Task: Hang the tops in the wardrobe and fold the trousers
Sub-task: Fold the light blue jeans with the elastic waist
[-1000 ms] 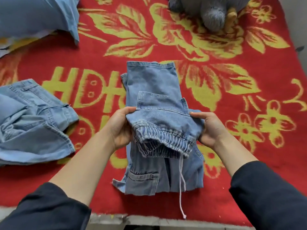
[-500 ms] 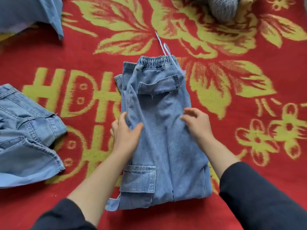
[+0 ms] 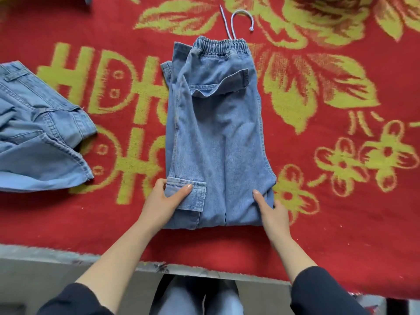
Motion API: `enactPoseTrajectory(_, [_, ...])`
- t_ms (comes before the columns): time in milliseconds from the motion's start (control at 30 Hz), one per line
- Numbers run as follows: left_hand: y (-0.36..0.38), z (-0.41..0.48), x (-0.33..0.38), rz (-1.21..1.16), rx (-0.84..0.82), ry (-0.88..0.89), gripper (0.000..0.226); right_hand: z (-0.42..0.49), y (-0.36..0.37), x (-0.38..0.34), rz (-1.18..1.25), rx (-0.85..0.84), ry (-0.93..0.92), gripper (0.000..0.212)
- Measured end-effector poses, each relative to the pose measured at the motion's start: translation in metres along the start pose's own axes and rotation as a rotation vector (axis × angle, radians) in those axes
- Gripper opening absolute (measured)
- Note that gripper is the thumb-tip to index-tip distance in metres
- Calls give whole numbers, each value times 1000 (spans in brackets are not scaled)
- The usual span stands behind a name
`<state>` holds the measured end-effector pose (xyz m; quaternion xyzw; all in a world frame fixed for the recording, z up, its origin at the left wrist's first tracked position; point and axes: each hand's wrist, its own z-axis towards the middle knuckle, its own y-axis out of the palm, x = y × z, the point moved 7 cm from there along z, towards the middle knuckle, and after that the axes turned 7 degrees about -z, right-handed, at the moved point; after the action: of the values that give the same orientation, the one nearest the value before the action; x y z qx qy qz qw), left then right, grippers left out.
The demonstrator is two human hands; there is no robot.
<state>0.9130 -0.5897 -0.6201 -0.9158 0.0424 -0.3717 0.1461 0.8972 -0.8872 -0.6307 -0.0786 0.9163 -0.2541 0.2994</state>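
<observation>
- The red blanket on the bed is thick and soft. Anything pressed flat on it could spring back, so I'd judge the creases are the weak point.
- The trousers lie in the middle of the blanket, folded into a long narrow stack. The long axis runs from 6 to 12 o'clock, with the elastic waistband pointing to 12 and the folded end at 6, nearest the person. The layer beneath juts out along the 9 o'clock side, so the stack is already uneven. If the next fold lifts only the top layer, it could slide further askew.
- A second denim garment sits loose at 9 o'clock, well apart from the trousers. It looks unfolded, so work remains.
- The left hand holds the corner at 7 o'clock, thumb on the cargo pocket. The right hand holds the corner at 5 o'clock, thumb on top. The hands are apart, each clamped on denim. An unequal lift would twist the stack.
- The back pocket flap near 12 o'clock stands curled open. Folded over like that, it would leave a lump.
- The drawstring trails past the waistband at 12 o'clock. It could drag or hang out of the finished bundle.
</observation>
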Motion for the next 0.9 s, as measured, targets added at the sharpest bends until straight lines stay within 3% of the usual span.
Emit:
enactPoseTrajectory(200, [-4,-42,-39,57,141,-22,61,-12,-11,17,129,-23,-4,28])
enactPoseTrajectory(300, [-3,-51,-56,73,158,-23,50,-16,-7,24,42,-161,13,17])
enactPoseTrajectory(400, [-5,-48,-51,70,127,21,42,-16,-11,20,15,-275,64,21])
enactPoseTrajectory(600, [-15,-59,-27,-274,109,143,28,-20,-37,-1,142,-494,-48,24])
enactPoseTrajectory(667, [-15,-66,-38,-361,145,102,26,-16,-45,4,122,-484,-61,22])
enactPoseTrajectory(900, [-8,-78,-76,-178,93,-14,30,0,-44,24,-264,-245,-220,28])
